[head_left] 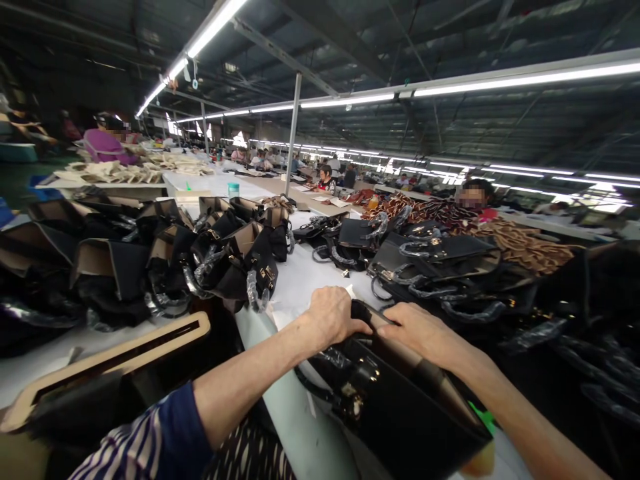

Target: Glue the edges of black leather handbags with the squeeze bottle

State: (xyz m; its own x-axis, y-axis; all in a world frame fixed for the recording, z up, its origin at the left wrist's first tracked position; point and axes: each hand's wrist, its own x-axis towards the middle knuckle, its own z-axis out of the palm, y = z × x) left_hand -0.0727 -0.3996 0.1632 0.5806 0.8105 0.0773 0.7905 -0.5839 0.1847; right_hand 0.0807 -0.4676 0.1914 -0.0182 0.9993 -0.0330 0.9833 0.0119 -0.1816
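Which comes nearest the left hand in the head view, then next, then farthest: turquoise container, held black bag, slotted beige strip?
1. Held black bag: in the left hand, which grips its rim.
2. Slotted beige strip: off to the left, in the foreground.
3. Turquoise container: farther forward and left, beyond the rows of bags.

The held bag (415, 410) looks smooth, leather-like; its clasp (354, 392) is shiny metal, its handle wrap (336, 357) glossy, crinkled plastic.
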